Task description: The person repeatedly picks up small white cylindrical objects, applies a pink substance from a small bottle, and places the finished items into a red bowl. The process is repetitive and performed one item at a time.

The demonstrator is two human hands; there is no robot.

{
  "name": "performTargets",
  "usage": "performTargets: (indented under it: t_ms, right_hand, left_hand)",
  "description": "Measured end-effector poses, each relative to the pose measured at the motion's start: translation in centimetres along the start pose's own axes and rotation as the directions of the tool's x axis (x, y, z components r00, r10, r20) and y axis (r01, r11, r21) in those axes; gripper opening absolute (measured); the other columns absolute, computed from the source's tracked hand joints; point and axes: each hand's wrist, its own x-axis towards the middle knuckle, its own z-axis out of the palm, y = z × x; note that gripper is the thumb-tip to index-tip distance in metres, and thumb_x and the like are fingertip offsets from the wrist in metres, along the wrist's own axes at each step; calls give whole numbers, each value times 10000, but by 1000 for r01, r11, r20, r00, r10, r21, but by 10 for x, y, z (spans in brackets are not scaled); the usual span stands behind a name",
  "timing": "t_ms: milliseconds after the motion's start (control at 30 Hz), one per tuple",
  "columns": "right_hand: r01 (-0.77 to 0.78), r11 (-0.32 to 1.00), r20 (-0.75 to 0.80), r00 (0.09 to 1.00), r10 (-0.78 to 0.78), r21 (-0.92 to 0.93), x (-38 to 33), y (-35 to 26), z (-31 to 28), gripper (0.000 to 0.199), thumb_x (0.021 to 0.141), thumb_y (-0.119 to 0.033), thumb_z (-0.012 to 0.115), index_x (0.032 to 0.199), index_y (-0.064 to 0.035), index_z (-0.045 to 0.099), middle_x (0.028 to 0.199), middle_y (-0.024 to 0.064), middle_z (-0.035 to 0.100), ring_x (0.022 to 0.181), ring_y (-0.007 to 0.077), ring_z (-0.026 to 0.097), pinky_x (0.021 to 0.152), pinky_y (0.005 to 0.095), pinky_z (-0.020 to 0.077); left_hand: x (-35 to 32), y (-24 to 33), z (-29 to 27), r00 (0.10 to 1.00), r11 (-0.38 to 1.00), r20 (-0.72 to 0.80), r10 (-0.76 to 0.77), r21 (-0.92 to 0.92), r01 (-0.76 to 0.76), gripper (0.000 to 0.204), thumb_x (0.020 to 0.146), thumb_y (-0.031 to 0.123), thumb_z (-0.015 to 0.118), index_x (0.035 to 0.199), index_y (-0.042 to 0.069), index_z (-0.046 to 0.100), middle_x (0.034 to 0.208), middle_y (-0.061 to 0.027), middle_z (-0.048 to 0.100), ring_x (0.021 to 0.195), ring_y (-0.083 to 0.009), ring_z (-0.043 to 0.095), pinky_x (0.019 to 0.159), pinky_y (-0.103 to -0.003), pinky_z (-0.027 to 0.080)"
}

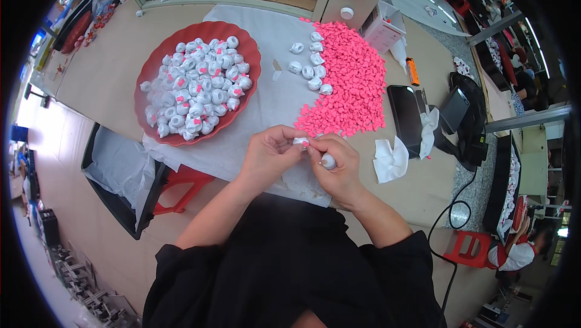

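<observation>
My left hand (272, 152) is closed, pinching a small white figure head (298, 140) between thumb and fingertips. A tiny pink bow-shaped piece (305, 144) shows on its side, touched by the fingertips of my right hand (339, 161). That right hand is also curled round a white object whose rounded end (328, 161) sticks out of the palm; it looks like a small bottle, mostly hidden. Just beyond my hands spreads a heap of pink pieces (351, 80). Several white heads (316, 59) stand along the heap's left edge.
At left, a red scalloped bowl (253, 80) holds many white heads, some with pink pieces. White paper (242, 19) covers part of the table. To the right lie a dark phone (403, 113), crumpled tissue (391, 160) and an orange item (413, 71). A paper-lined black bin (121, 164) stands at lower left.
</observation>
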Motion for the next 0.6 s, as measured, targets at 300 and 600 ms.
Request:
performTargets:
  t_ms: [300, 600]
  right_hand:
    - [1, 1000, 7, 1000, -1, -22, -1, 1, 0, 166, 687, 41, 620, 836, 9, 552, 706, 106, 559, 631, 228, 563, 564, 302, 452]
    - [-18, 999, 8, 1000, 18, -42, -2, 1, -1, 163, 687, 28, 621, 840, 8, 567, 700, 103, 559, 635, 228, 563, 576, 302, 456]
  left_hand:
    - [1, -3, 1, 999, 999, -30, 40, -27, -41, 200, 807, -63, 511, 1000, -41, 560, 904, -108, 618, 783, -131, 604, 719, -250, 503]
    - [0, -1, 0, 1000, 1000, 0, 11, 17, -11, 171, 828, -40, 509, 997, -56, 526, 946, -102, 599, 865, -131, 592, 772, -249, 492]
